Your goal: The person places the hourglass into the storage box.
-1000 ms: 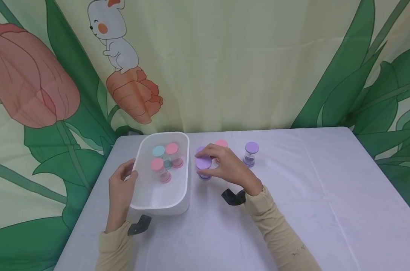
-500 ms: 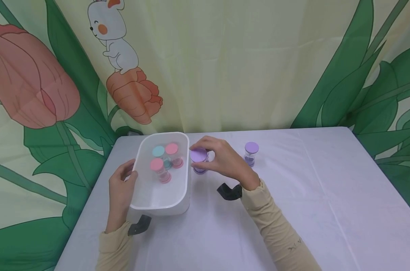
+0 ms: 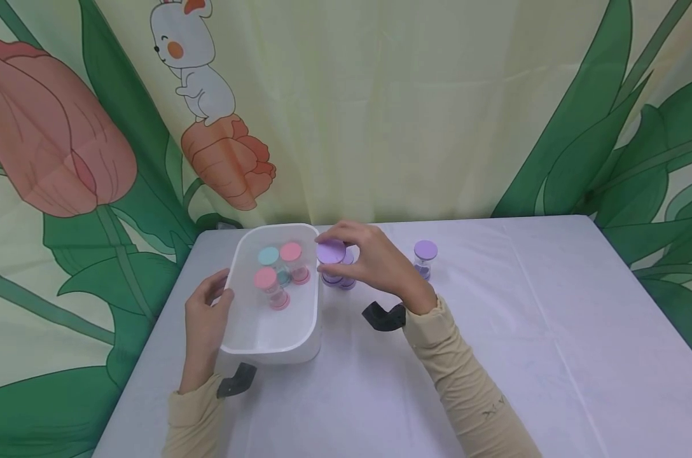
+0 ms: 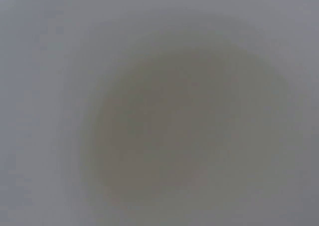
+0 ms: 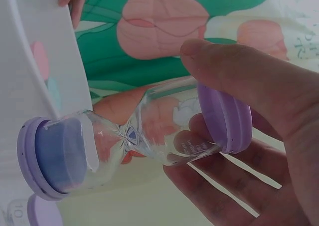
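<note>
My right hand grips a purple-capped sand timer by its top cap, thumb and fingers on opposite sides. It is just outside the right wall of a white bin. Dark purple sand lies in the bulb away from my hand in the right wrist view, where the timer fills the middle. A second purple timer stands close beside it, partly hidden. My left hand holds the bin's left rim. Inside the bin are two pink timers and a teal timer. The left wrist view is a blur.
Another purple timer stands on the white-covered table, right of my right hand. A printed curtain hangs behind the table's back edge.
My right hand has moved left and farther back with the purple timer, closer to the bin's right wall. The pink timer behind that hand has gone out of sight. My left hand stays put.
</note>
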`<control>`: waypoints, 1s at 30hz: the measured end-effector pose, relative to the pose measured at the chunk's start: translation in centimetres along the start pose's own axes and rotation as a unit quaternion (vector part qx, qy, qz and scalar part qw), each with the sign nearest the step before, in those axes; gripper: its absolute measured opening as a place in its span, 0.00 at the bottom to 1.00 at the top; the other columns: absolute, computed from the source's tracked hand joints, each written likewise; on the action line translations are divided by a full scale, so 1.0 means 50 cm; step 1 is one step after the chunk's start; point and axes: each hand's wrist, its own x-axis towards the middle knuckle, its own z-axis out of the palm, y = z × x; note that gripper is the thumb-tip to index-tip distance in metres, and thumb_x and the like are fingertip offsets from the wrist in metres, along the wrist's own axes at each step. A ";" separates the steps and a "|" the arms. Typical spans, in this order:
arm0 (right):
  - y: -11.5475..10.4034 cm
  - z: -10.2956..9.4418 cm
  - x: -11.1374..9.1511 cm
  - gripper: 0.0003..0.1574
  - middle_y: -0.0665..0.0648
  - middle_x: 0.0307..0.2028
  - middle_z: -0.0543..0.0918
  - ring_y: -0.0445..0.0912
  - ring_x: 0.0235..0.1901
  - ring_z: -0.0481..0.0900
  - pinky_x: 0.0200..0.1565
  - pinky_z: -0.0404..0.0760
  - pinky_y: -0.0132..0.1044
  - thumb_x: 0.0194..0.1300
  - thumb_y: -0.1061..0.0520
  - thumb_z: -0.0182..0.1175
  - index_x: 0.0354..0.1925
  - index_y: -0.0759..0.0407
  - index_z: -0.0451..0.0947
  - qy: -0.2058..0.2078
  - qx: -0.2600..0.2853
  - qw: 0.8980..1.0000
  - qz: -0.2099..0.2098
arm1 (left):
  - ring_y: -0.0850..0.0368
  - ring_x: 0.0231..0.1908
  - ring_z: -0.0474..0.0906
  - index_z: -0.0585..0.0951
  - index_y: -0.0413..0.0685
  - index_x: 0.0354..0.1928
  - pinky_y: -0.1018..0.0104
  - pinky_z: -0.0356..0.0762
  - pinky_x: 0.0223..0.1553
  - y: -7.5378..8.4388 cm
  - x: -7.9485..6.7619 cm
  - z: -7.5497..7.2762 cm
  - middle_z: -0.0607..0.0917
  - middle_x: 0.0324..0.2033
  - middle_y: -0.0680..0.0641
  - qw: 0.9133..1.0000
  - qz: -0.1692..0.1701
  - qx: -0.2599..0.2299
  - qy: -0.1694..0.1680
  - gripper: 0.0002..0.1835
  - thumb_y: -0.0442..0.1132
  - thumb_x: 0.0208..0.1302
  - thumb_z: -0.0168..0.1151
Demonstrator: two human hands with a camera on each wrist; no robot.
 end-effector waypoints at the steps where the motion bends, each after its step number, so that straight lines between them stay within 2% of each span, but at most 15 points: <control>1: -0.001 0.000 0.002 0.25 0.50 0.42 0.84 0.39 0.40 0.79 0.42 0.80 0.31 0.52 0.56 0.76 0.49 0.61 0.84 0.001 -0.001 1.000 -0.001 | 0.47 0.55 0.80 0.74 0.54 0.67 0.54 0.83 0.50 0.000 0.000 0.000 0.80 0.60 0.45 1.000 0.000 -0.001 0.000 0.23 0.42 0.71 0.50; 15: -0.019 0.001 0.029 0.25 0.51 0.44 0.85 0.41 0.45 0.80 0.46 0.81 0.33 0.54 0.54 0.75 0.49 0.61 0.84 0.008 -0.001 1.000 -0.011 | 0.47 0.54 0.80 0.74 0.54 0.67 0.62 0.84 0.46 0.003 0.000 0.000 0.80 0.60 0.45 1.000 -0.006 -0.006 -0.003 0.23 0.42 0.71 0.50; 19: -0.019 0.009 0.036 0.25 0.51 0.43 0.85 0.40 0.44 0.79 0.46 0.81 0.33 0.53 0.55 0.76 0.49 0.61 0.84 0.008 0.004 1.000 -0.016 | 0.47 0.53 0.81 0.74 0.54 0.67 0.62 0.84 0.46 0.002 0.000 0.000 0.80 0.60 0.45 1.000 -0.006 -0.009 -0.001 0.23 0.42 0.71 0.51; 27: -0.021 0.031 0.050 0.24 0.50 0.39 0.83 0.38 0.39 0.76 0.41 0.78 0.30 0.53 0.53 0.76 0.48 0.60 0.85 0.009 0.014 1.000 -0.013 | 0.47 0.55 0.80 0.74 0.54 0.67 0.55 0.83 0.50 0.003 0.000 0.001 0.79 0.60 0.45 1.000 -0.009 -0.007 -0.002 0.23 0.42 0.71 0.50; 30: -0.024 0.038 0.055 0.24 0.50 0.39 0.83 0.39 0.37 0.77 0.41 0.78 0.31 0.53 0.53 0.76 0.48 0.60 0.85 0.009 0.020 1.000 -0.011 | 0.48 0.55 0.80 0.74 0.54 0.67 0.56 0.84 0.50 0.003 0.001 0.002 0.79 0.60 0.46 1.000 -0.009 -0.005 -0.001 0.23 0.42 0.71 0.50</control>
